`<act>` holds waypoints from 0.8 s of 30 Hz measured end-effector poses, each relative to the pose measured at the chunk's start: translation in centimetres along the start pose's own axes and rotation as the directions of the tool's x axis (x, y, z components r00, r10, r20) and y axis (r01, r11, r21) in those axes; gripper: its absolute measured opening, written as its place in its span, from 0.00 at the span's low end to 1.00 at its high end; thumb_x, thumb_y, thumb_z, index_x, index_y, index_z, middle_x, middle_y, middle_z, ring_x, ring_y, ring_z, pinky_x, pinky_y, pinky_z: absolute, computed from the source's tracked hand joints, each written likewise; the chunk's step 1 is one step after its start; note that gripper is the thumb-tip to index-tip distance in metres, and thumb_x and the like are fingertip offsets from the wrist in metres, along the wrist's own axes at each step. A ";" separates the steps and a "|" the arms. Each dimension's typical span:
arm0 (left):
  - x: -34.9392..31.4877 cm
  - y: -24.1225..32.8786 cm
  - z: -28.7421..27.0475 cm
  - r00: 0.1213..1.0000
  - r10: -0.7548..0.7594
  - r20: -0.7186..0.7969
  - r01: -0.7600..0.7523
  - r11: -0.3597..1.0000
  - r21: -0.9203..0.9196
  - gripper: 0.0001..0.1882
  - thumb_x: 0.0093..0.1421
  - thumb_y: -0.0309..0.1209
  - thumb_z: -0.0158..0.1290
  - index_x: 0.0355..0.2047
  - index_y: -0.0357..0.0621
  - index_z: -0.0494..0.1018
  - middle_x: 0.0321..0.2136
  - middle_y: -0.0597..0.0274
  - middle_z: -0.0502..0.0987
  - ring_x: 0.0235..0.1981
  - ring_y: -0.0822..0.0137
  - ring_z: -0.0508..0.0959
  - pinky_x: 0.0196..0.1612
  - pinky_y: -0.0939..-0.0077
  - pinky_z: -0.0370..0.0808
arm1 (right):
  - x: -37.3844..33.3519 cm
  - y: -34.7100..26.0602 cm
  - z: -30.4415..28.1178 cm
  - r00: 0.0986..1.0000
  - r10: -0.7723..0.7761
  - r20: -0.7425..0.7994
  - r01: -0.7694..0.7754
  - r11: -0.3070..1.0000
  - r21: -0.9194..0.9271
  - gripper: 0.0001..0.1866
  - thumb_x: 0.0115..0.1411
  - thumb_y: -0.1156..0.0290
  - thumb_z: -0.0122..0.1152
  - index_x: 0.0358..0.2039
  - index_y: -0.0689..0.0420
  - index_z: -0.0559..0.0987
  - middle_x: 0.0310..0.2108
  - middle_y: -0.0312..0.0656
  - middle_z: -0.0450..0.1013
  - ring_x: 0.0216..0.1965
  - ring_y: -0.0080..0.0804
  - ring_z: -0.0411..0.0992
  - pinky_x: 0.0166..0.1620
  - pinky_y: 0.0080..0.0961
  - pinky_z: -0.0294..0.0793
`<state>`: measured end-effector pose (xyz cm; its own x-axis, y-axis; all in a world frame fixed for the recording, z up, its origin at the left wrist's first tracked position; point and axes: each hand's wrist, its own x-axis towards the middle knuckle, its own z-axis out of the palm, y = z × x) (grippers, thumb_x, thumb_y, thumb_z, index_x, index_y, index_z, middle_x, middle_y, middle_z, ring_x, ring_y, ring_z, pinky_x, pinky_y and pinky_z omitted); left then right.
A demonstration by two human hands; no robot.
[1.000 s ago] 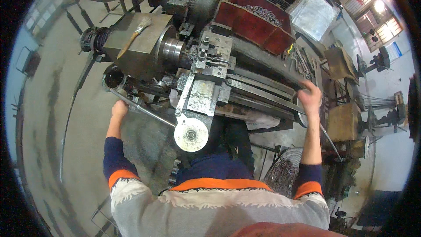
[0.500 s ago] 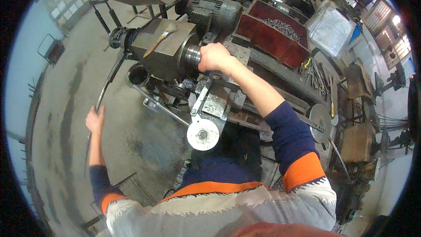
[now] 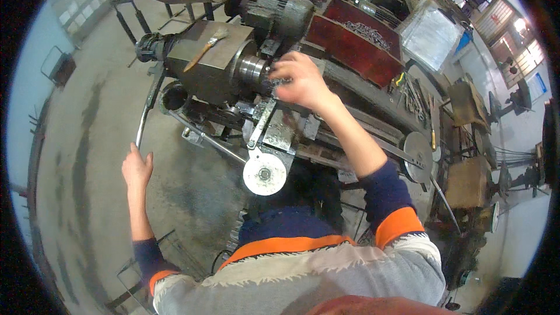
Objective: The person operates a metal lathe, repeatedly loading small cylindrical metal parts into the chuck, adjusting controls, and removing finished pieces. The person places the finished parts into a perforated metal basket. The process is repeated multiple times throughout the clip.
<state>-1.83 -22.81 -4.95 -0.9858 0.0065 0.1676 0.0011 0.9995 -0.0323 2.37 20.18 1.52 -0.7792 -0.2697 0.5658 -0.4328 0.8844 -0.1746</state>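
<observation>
My left hand is closed round the lower end of a long metal lever that slopes down from the left end of a greasy lathe-like machine. Just right of the shiny metal collet nose on the machine's headstock is my right hand. Its fingers are apart and somewhat blurred, and it is off the nose. Something small and dark metallic shows beneath these fingers, too unclear to name. A wooden-handled brush lies on top of the headstock.
Behind the machine stands a dark red box with many small metal parts. A white round dial is on the front; a motor sits at the back. Several hand tools lie to the right, near a grey disc.
My right hand has come off the collet nose, shifting right with its fingers spreading. The left hand and lever end have swung slightly right and nearer me. The view has shifted a little.
</observation>
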 end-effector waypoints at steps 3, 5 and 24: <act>-1.0 4.1 -4.1 0.937 0.316 -0.147 -0.348 0.855 -0.383 0.17 0.52 0.29 0.53 0.42 0.35 0.71 0.30 0.48 0.76 0.35 0.58 0.76 0.40 0.70 0.72 | -6.3 -1.3 -1.8 0.996 0.023 -0.088 0.008 0.939 0.344 0.21 0.39 0.57 0.56 0.33 0.56 0.80 0.40 0.44 0.73 0.43 0.43 0.68 0.48 0.34 0.66; -1.6 9.1 -5.6 0.932 0.338 -0.128 -0.257 0.369 -0.893 0.16 0.51 0.27 0.54 0.41 0.34 0.72 0.33 0.56 0.77 0.36 0.69 0.76 0.41 0.79 0.70 | -8.9 -2.7 -2.6 0.997 0.056 -0.057 -0.022 0.883 0.468 0.24 0.41 0.53 0.56 0.35 0.57 0.80 0.43 0.45 0.73 0.44 0.43 0.67 0.48 0.34 0.66; -6.2 29.0 -8.3 0.452 0.780 -0.433 -0.305 -0.321 -0.897 0.11 0.49 0.25 0.55 0.35 0.36 0.75 0.37 0.56 0.77 0.41 0.65 0.75 0.47 0.74 0.69 | -14.2 -4.4 -6.5 0.976 0.185 -0.114 -0.097 0.841 0.532 0.24 0.42 0.54 0.54 0.33 0.60 0.78 0.39 0.47 0.73 0.40 0.47 0.70 0.46 0.35 0.66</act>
<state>5.73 6.44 1.24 -0.3721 0.7962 0.4771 0.4509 -0.2943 0.8427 18.28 22.59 -0.54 -0.7891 -0.0563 0.6117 -0.5295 0.5670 -0.6309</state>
